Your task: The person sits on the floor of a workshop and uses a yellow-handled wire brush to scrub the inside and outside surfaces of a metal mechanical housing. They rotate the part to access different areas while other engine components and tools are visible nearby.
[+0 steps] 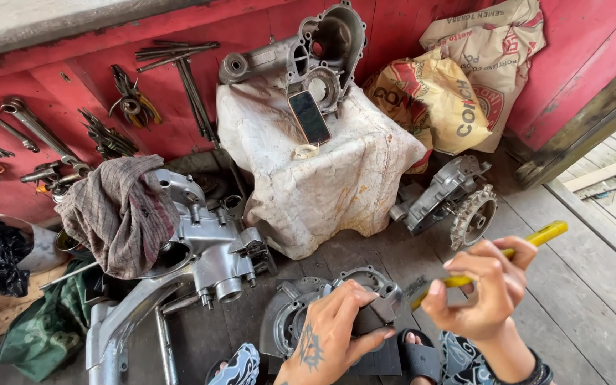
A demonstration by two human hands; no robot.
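My left hand [333, 331] rests on a grey metal engine cover [301, 303] lying on the wooden floor in front of me, fingers wrapped over a dark piece on its right edge. My right hand [490, 289] grips a yellow-handled tool [536, 237], its dark tip [415, 289] pointing down-left toward the cover's right edge. A large silver engine casing [212, 253] sits to the left, partly draped with a grey-brown rag [119, 210].
A second engine casing [308, 53] and a phone [309, 116] stand on a white-cloth-covered block [322, 171]. Another casing with a toothed gear [458, 199] lies right of it. Wrenches [16, 117] hang on the red wall. Printed sacks [465, 71] lean at the back right.
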